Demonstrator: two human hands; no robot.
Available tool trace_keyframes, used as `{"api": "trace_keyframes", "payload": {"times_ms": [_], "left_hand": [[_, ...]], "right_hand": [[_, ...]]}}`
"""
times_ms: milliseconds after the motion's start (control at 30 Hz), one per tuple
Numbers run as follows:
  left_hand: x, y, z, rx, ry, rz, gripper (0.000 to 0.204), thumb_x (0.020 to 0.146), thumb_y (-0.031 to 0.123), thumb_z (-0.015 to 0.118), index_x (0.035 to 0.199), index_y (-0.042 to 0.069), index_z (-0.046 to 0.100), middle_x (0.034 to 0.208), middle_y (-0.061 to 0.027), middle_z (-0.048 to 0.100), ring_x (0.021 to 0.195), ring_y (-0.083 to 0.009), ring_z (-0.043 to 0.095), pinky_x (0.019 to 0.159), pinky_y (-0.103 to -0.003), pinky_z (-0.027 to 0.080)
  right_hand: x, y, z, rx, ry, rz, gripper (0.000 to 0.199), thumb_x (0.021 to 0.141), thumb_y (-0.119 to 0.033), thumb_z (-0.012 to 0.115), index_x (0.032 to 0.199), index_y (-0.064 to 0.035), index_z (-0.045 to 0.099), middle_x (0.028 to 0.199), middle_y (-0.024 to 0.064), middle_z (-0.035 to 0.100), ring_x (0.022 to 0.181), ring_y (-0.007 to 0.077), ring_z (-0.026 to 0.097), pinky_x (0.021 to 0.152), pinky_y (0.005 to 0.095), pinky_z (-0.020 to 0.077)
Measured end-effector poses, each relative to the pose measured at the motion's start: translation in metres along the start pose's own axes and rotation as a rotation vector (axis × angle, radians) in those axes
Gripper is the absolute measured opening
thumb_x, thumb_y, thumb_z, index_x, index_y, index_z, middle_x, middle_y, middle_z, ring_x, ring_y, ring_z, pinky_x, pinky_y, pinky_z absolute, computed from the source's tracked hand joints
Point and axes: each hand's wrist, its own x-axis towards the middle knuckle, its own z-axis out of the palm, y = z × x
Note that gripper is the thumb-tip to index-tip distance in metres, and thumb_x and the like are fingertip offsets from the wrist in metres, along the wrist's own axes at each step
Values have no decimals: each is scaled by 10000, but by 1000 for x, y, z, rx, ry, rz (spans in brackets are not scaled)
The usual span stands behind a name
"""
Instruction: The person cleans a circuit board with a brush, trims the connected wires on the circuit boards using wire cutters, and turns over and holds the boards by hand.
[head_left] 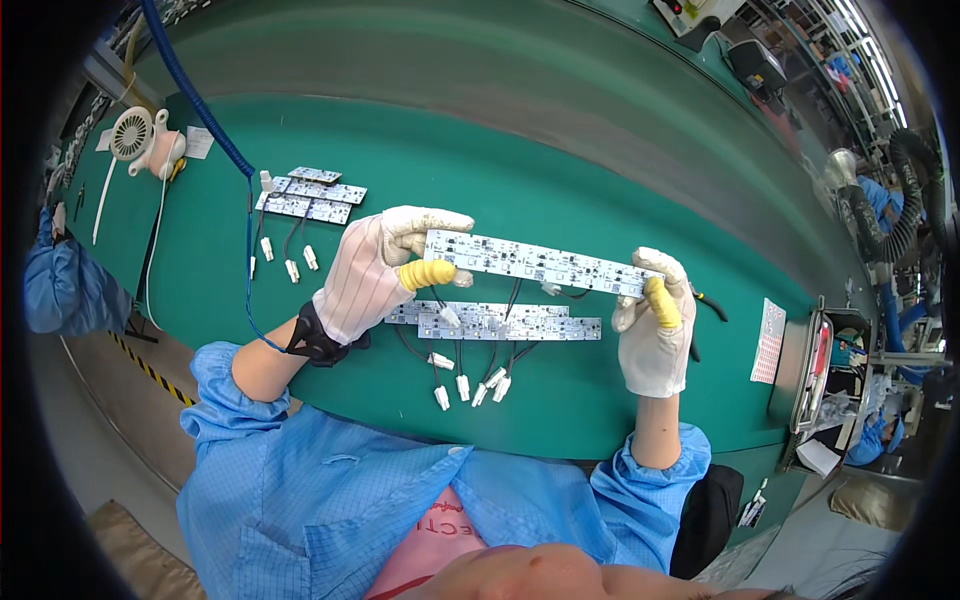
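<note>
Board point(545, 264), left hand point(372, 265) pinching, right hand point(655, 330) pinching

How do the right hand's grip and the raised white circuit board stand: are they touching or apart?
Touching. The head view shows the right hand's grip holding the white circuit board by its right end, with the yellow-covered thumb overlapping that end.

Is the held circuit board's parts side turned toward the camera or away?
Toward the camera: the circuit board shows its dark-speckled white face, with the left hand and right hand holding its ends.
</note>
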Motion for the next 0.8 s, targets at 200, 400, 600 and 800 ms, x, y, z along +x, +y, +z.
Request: {"api": "trace_keyframes", "payload": {"times_ms": [200, 400, 600, 800], "left_hand": [[-3, -3, -3, 151, 3, -12, 581, 818, 297, 713, 1223, -69, 516, 958, -160, 699, 880, -175, 688, 777, -273, 545], [-4, -5, 4, -74, 89, 118, 508, 876, 303, 652, 1213, -58, 532, 827, -102, 725, 834, -98, 680, 729, -213, 503], [-1, -7, 0, 57, 84, 84, 489, 878, 322, 656, 1170, -55, 548, 804, -99, 723, 823, -109, 681, 748, -221, 506], [1, -9, 2, -29, 122, 74, 489, 903, 273, 647, 1209, -84, 511, 844, -127, 721, 830, -119, 680, 763, -216, 506]], "right_hand": [[-6, -3, 2, -18, 2, -24, 247, 923, -93, 572, 1139, 28, 579, 885, 94, 643, 589, 112, 597, 513, 211, 491], [-8, -8, 4, -45, -55, 18, 315, 911, -163, 605, 1154, 35, 571, 825, 92, 646, 666, 127, 617, 598, 236, 487], [-6, -4, 6, -74, -75, -51, 392, 904, -226, 625, 1197, 22, 546, 885, 86, 650, 779, 150, 615, 702, 275, 471], [-5, -5, 18, 213, -135, 74, 402, 957, -251, 559, 1260, -3, 468, 1080, 153, 613, 1035, 298, 629, 913, 501, 521]]}}
